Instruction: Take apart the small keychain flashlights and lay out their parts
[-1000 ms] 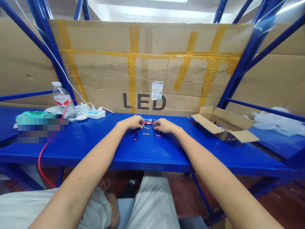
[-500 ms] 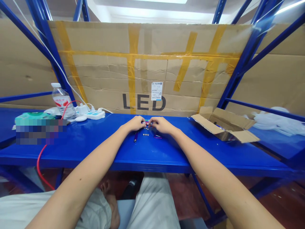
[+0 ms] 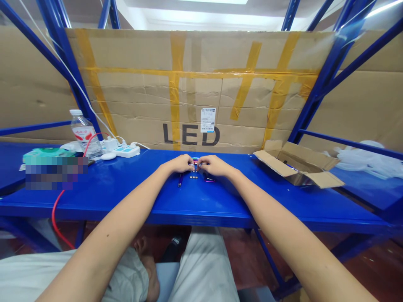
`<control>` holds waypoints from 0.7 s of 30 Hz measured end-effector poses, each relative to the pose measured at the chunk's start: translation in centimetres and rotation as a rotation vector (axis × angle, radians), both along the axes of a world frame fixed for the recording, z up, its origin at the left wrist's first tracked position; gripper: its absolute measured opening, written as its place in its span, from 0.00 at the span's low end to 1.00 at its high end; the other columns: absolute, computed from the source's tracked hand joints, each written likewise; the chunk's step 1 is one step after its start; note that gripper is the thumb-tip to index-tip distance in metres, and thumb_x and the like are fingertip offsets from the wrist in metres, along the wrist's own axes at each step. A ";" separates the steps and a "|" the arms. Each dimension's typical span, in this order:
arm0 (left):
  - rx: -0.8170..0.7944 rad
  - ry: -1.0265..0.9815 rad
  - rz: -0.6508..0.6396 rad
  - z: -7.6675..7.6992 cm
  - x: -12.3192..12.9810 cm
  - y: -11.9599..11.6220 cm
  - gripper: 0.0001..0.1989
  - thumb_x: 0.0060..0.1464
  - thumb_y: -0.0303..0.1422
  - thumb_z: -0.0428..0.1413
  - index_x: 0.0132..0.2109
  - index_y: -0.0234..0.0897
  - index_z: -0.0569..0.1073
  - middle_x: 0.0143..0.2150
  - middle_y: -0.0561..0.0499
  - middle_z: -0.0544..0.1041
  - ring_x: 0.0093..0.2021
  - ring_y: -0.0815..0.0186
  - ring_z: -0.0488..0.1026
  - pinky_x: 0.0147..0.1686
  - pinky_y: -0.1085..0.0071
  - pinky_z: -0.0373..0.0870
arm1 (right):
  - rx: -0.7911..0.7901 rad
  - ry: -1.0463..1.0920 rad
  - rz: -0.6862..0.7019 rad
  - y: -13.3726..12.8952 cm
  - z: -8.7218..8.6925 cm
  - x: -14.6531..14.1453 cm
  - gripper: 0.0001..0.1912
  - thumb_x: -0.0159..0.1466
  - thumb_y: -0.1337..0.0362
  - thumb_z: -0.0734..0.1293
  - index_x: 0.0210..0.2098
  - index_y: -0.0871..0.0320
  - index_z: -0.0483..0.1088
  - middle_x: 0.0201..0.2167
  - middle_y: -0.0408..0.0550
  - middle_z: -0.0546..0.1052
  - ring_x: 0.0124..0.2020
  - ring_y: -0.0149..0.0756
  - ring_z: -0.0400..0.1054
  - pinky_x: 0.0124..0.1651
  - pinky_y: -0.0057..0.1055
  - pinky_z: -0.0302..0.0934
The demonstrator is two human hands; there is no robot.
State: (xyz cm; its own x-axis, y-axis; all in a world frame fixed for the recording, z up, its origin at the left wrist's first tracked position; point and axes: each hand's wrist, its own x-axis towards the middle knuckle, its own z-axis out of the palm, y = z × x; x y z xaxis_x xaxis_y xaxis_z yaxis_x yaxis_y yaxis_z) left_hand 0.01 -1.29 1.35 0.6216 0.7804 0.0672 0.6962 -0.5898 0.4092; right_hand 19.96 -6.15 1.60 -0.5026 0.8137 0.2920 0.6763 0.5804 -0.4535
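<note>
Both hands are close together over the middle of the blue table [image 3: 132, 184]. My left hand [image 3: 181, 163] has its fingers pinched together; what they hold is too small to make out. Facing it, my right hand [image 3: 214, 165] is also closed, around a small metallic piece I cannot identify. Just in front of the fingertips lies a short row of small silver button cells [image 3: 193, 177]. A slim dark purple tube [image 3: 179, 180] lies below my left hand, and a purple carabiner-like clip [image 3: 209, 180] below my right. Behind the fingers, several coloured slim tubes [image 3: 195, 159] are partly hidden.
An open cardboard box [image 3: 297, 165] stands to the right. At the left are a water bottle [image 3: 85, 134], a white power strip [image 3: 126, 150], a green packet [image 3: 47, 156] and a red cable [image 3: 55, 214]. A large cardboard sheet [image 3: 141, 96] closes off the back.
My fingertips have shifted slightly toward me over the small silver cells, hiding some of them. The whole view has moved a little; the other things lie as before.
</note>
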 end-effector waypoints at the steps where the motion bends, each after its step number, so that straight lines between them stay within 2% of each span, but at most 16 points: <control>1: -0.020 0.005 -0.015 0.1 0.0 0.0 0.11 0.46 0.37 0.57 0.34 0.35 0.78 0.26 0.52 0.75 0.28 0.67 0.67 0.29 0.71 0.59 | -0.008 0.002 0.009 0.0 0.1 0.0 0.12 0.60 0.73 0.62 0.38 0.60 0.76 0.35 0.46 0.80 0.35 0.33 0.71 0.39 0.25 0.60; 8: -0.062 0.037 -0.093 0.5 -0.2 -0.2 0.15 0.45 0.40 0.59 0.36 0.33 0.79 0.27 0.52 0.73 0.29 0.68 0.65 0.29 0.71 0.57 | -0.090 0.057 0.080 -0.5 0.4 -0.2 0.12 0.59 0.73 0.61 0.36 0.61 0.76 0.35 0.47 0.81 0.36 0.33 0.73 0.40 0.24 0.63; 21: -0.132 0.000 -0.110 1.2 -0.3 -0.8 0.14 0.43 0.35 0.61 0.39 0.34 0.80 0.34 0.51 0.79 0.35 0.64 0.72 0.37 0.71 0.63 | -0.140 0.102 0.144 -0.8 0.4 -0.2 0.12 0.60 0.72 0.61 0.37 0.60 0.76 0.36 0.48 0.81 0.36 0.34 0.74 0.39 0.25 0.64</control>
